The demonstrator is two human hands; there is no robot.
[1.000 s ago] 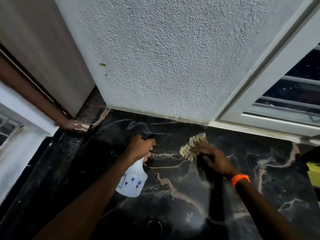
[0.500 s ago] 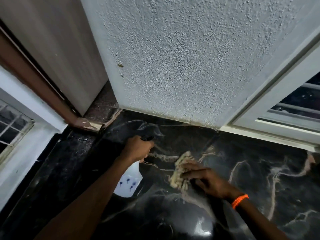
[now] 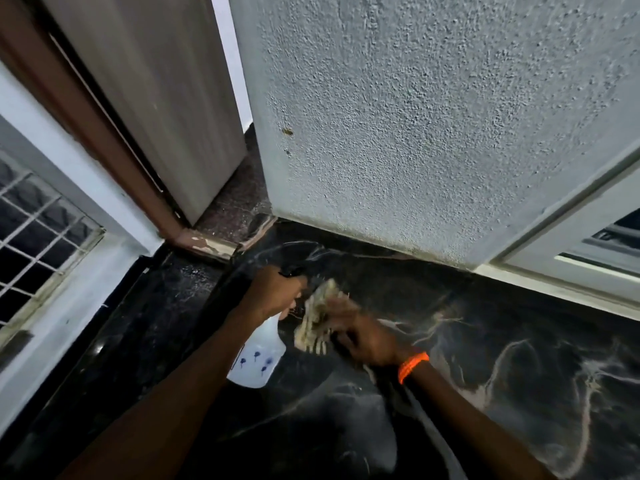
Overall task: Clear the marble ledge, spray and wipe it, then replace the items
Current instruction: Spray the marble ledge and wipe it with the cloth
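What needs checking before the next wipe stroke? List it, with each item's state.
1. Left hand grips the spray bottle: ok.
2. Right hand has the cloth under it: ok, though blurred.
3. Cloth flat on the marble ledge: cannot tell.
4. Ledge clear of items in view: ok.
5. Ledge wet from spray: cannot tell.

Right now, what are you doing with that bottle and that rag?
A person is cleaning a black marble ledge below a rough white wall. The left hand grips a white spray bottle by its dark trigger head, nozzle pointing toward the wall. The right hand, with an orange wristband, presses a pale rag onto the marble right beside the bottle. The rag is blurred, so it seems mid-wipe.
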